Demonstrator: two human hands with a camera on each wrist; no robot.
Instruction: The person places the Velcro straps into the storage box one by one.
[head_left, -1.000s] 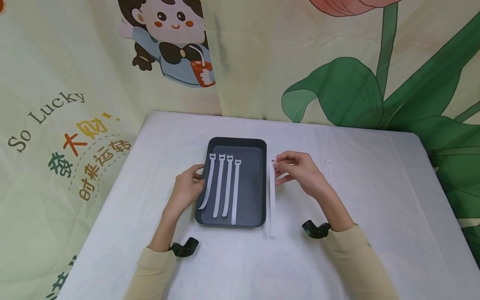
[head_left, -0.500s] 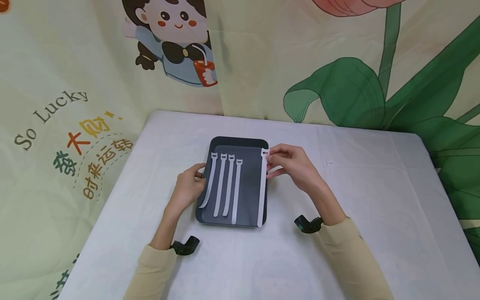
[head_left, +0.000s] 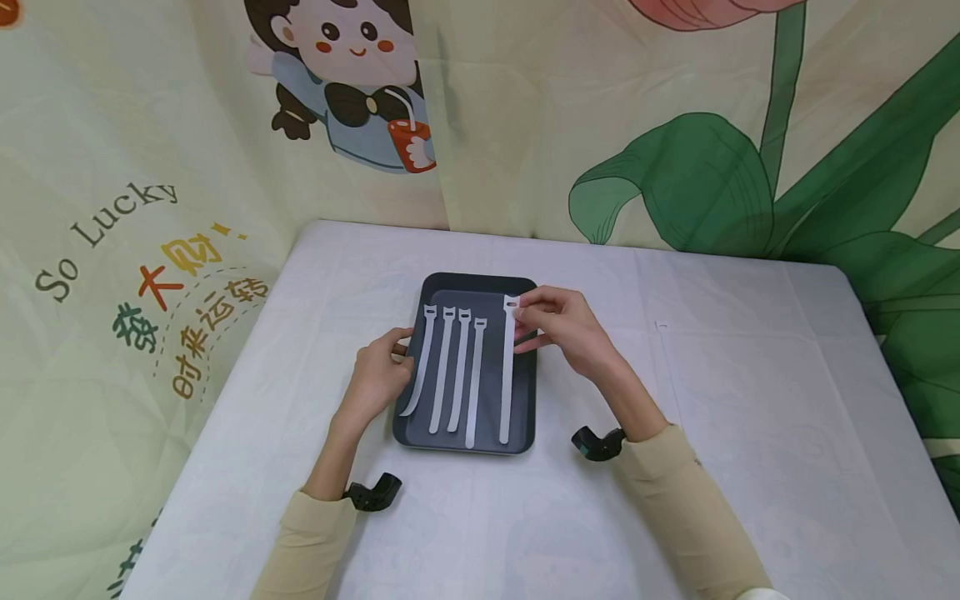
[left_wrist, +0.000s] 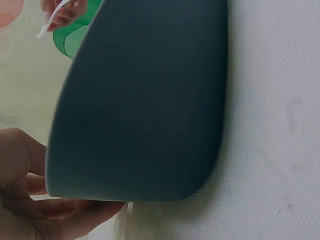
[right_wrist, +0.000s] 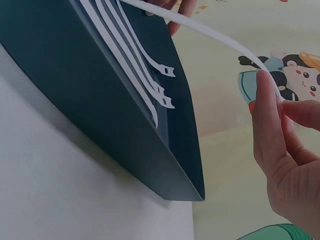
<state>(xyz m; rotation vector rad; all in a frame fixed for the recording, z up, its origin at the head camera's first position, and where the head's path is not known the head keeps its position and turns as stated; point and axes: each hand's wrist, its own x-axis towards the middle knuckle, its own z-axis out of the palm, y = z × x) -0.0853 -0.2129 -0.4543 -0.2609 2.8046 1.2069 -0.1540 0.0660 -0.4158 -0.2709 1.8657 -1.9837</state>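
Note:
My right hand (head_left: 564, 327) pinches a white strap-style cable tie (head_left: 507, 375) by its slotted head, between thumb and fingers, over the right part of a dark grey tray (head_left: 495, 444). In the right wrist view this cable tie (right_wrist: 220, 35) bows above the tray's rim. My left hand (head_left: 380, 367) holds the tray's left rim; in the left wrist view its fingers (left_wrist: 95, 215) lie against the outer wall. Several similar cable ties (head_left: 455, 375) lie side by side in the tray's left half, slotted heads toward the back. The leftmost one curves at its tail.
The tray stands on a table with a white cloth (head_left: 645, 533). Another thin pale strip (head_left: 663, 342) lies on the cloth to the right, hard to make out. A printed curtain (head_left: 502, 125) hangs behind the table. Each wrist wears a black camera (head_left: 375, 493).
My right hand has moved left with the cable tie, from beside the tray's right edge to above the tray's interior. My left hand has stayed at the left rim.

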